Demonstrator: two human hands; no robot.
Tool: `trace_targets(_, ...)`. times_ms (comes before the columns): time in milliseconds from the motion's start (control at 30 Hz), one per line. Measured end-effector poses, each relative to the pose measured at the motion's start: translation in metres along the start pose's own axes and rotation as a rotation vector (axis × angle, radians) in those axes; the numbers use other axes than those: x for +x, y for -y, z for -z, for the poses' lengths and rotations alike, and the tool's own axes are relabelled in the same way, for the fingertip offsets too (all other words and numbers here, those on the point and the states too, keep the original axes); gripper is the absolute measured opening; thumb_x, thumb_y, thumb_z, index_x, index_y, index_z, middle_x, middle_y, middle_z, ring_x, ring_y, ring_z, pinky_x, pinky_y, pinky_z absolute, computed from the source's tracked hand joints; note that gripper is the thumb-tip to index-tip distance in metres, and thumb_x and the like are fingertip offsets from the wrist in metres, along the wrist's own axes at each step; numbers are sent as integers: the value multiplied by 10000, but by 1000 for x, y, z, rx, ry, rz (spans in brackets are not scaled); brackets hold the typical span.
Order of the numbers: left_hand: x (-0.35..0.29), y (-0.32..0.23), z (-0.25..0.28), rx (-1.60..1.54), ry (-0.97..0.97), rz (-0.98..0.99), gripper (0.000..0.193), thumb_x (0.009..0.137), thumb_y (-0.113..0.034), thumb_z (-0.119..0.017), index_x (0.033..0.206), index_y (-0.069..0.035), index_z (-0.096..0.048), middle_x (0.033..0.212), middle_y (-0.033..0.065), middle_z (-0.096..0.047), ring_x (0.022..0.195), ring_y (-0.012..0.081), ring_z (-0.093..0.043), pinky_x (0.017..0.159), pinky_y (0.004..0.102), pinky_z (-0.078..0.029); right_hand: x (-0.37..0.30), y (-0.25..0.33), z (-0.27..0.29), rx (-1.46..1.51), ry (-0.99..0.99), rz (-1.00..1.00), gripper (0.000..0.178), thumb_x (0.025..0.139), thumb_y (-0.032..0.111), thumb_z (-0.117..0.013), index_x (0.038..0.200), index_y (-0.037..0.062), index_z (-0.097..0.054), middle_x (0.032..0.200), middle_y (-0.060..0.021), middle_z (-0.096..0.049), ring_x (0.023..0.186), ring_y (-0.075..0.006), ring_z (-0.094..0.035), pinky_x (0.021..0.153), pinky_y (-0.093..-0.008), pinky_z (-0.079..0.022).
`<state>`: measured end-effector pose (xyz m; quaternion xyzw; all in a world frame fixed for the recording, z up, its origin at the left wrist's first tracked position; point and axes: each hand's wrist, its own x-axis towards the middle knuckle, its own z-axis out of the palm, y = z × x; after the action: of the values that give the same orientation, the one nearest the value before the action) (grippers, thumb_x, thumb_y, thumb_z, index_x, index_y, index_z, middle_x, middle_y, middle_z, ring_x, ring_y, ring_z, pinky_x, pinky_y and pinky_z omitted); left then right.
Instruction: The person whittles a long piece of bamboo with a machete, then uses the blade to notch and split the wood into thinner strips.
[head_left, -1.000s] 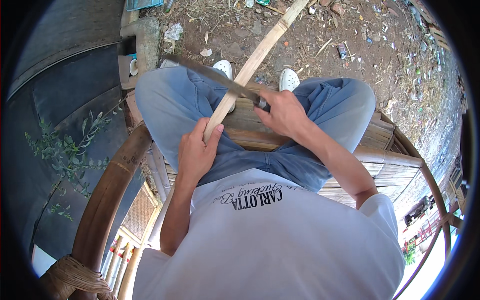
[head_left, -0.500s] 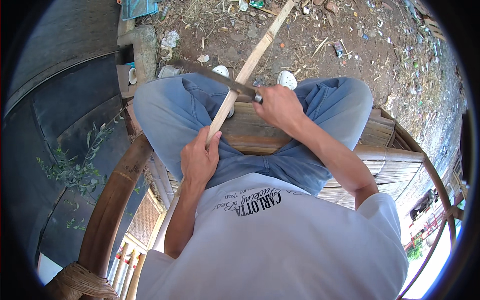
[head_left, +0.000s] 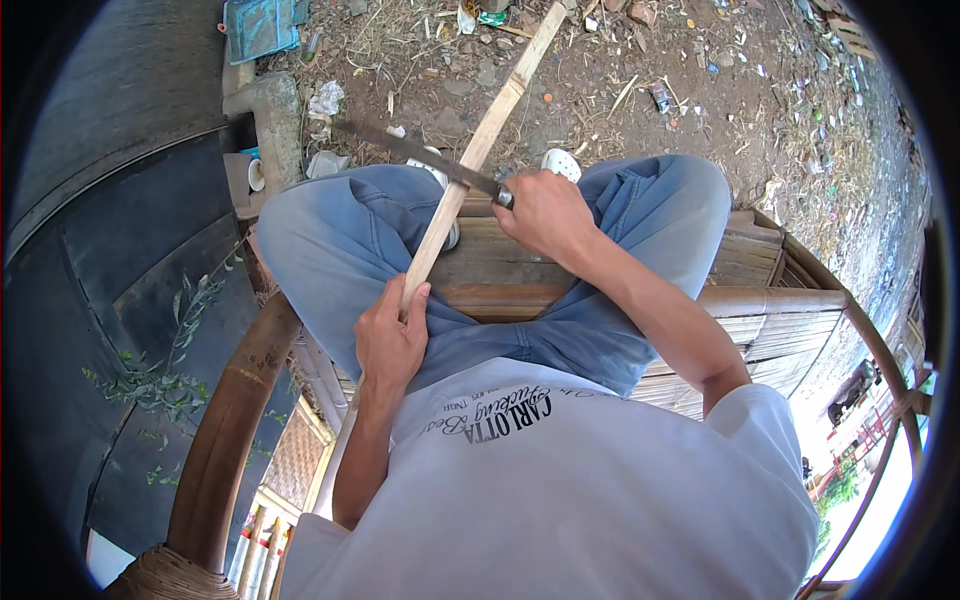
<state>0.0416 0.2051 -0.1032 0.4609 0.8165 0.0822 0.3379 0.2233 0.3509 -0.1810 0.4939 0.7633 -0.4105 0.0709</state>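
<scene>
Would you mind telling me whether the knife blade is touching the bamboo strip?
Touching: the head view shows the knife blade lying across the bamboo strip with no gap, the right hand gripping its handle.

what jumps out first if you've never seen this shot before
The long pale bamboo strip running diagonally from the lap out over the littered dirt ground draws the eye first. The left hand grips its near end, while the right hand holds a dark-bladed knife laid across it. The person sits on a bamboo chair with a curved arm at lower left.
</scene>
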Motion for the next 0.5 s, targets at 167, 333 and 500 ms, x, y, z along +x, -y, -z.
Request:
trace_targets(167, -2, 2, 2, -12, -9, -27, 268, 935, -283, -633, 1046, -40, -657, 730, 217, -645, 580, 374, -618, 530, 426, -457, 17, -15, 18, -41, -12, -141, 288, 839, 263, -646, 867, -18, -700, 766, -245, -676, 776, -396, -691, 736, -477, -559)
trace_targets(333, 3, 1, 0, -4, 1, 3, 280, 937, -282, -634, 1059, -31, -659, 727, 223, -641, 569, 366, -618, 524, 417, -448, 15, -19, 6, -84, -24, -19, 239, 812, 236, -617, 820, 4, -676, 726, -237, -662, 729, -404, -669, 710, -491, -547)
trace_targets(500, 5, 2, -2, -43, 11, 26, 291, 937, -285, -635, 1069, -27, -663, 722, 224, -640, 561, 359, -619, 519, 405, -444, 18, -13, 15, -97, -7, -72, 314, 840, 289, -630, 854, -15, -705, 775, -233, -686, 761, -399, -692, 726, -474, -565)
